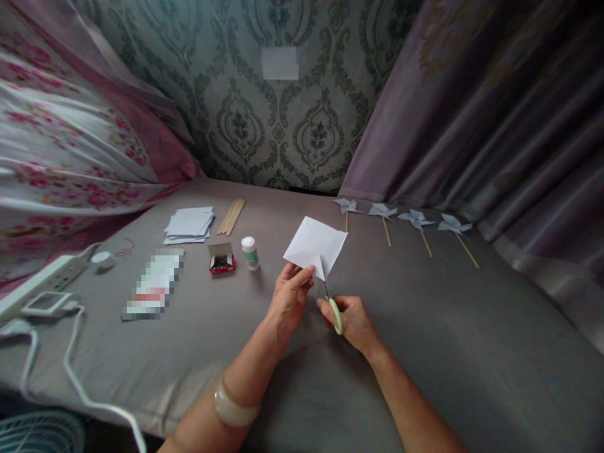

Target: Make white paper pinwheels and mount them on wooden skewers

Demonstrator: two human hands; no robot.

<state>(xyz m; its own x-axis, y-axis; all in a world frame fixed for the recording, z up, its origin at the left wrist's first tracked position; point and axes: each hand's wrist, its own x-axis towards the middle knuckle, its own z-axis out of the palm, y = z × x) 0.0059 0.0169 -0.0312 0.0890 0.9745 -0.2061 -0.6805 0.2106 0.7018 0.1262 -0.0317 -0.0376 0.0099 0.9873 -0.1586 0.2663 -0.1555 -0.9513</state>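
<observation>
Head view: I'm holding the white paper square (315, 242) up off the grey covered surface (425, 314), left hand (290, 296) fingers clamped on its lower left edge, probably keeping it steady beside the cut. Right hand (355, 321) is working the green-handled scissors (335, 314), fingers wrapped on the handles; blades are biting in at the paper's near corner. Paper stack (189, 225), wooden sticks (231, 217), red box (221, 264) and capped bottle (251, 255) are sitting leftward, presumably for easy reach. Four pinwheels (415, 218) are lying in a row at right, apart from the supplies.
</observation>
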